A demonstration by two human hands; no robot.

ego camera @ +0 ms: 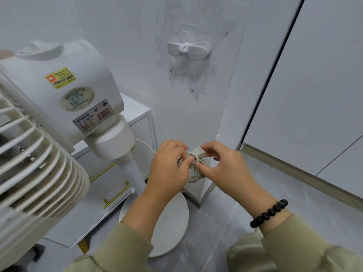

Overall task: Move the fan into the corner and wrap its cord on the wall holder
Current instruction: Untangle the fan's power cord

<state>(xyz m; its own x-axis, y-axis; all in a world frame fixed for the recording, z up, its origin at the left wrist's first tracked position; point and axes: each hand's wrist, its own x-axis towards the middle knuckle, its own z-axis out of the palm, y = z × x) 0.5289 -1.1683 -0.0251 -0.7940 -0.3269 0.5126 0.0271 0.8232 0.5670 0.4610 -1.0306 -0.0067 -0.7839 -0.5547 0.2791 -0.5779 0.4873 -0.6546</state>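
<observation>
A white pedestal fan [64,99] fills the left, its grille at the lower left and its round base [172,228] on the floor beneath my arms. Its white cord [193,170] is bundled in loops between my hands, with the plug [198,149] at the top. My left hand [169,165] grips the coil from the left. My right hand [225,163] pinches the plug end from the right. One strand of cord runs back toward the fan's neck. The white wall holder [188,49] sits bare on the scuffed wall, well above my hands.
A white drawer cabinet [137,114] with gold handles stands behind the fan against the wall. A wall corner edge [225,114] runs down beside my hands. White panels with a metal floor strip [294,169] lie to the right. The floor is grey tile.
</observation>
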